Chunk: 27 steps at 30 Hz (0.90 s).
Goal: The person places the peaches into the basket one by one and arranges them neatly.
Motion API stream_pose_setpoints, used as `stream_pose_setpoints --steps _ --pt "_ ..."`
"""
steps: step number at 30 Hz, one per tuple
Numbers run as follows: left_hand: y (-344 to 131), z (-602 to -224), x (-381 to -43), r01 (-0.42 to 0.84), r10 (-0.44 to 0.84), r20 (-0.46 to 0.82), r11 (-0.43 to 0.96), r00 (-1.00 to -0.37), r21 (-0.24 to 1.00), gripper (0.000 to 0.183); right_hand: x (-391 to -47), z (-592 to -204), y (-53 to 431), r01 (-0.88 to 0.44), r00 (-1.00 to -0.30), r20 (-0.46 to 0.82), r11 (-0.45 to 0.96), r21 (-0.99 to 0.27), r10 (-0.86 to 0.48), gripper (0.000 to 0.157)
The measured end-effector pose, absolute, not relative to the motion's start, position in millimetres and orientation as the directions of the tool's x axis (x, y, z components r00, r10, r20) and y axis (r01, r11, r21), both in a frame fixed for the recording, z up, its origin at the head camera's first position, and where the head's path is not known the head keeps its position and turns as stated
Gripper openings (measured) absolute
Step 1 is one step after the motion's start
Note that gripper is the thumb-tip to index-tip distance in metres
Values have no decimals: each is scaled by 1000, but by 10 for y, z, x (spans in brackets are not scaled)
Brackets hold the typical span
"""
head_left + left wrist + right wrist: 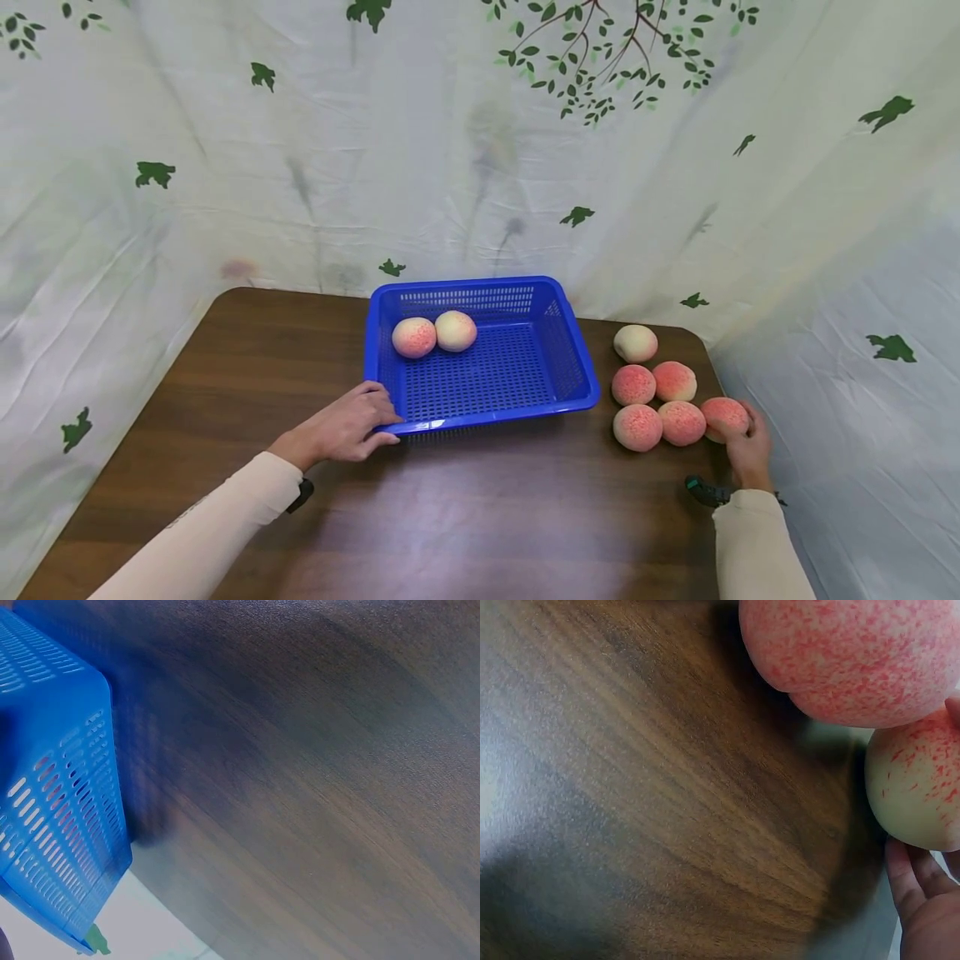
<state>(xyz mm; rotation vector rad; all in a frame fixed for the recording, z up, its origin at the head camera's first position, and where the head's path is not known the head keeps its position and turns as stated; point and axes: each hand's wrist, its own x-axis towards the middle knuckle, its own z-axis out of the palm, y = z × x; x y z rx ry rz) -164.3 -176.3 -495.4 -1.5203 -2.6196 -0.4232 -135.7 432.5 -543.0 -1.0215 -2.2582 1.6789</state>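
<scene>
At the front left corner of a blue plastic basket [480,417], my left hand [352,423] holds the rim, thumb low and fingers over the edge. Two pink-and-cream peaches lie inside, a redder one [414,337] and a paler one [456,331]. The left wrist view shows the slotted basket side [67,802] close up. At the table's right edge my right hand [750,446] grips a peach [724,418], with fingers around its right side. The right wrist view shows this peach [915,784] between thumb and fingers, beside a redder peach [855,660].
Several more peaches stand grouped on the right of the brown table [480,517]: a pale one [635,343] at the back, red ones [637,427] nearer. A white leaf-printed curtain [435,167] hangs behind and along both sides.
</scene>
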Motion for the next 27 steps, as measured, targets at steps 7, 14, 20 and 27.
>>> stream_pose_setpoints --steps 7,14,20,27 --pt "-1752 -4944 -1643 860 837 209 472 -506 194 23 -1347 -5414 4326 435 -749 -279 128 -891 601 81" --pt "-1761 -4958 -1642 861 839 201 474 -506 188 23 -1348 -5418 4331 438 -722 -283 100 -893 631 85" --pt "-1765 -4953 -1644 858 839 194 475 -508 194 25 -1298 -5403 4340 431 -690 -265 89 -898 674 88" --pt "-1771 -4970 -1646 863 841 205 470 -501 183 22 -1271 -5338 4336 347 -658 -230 17 -938 717 84"
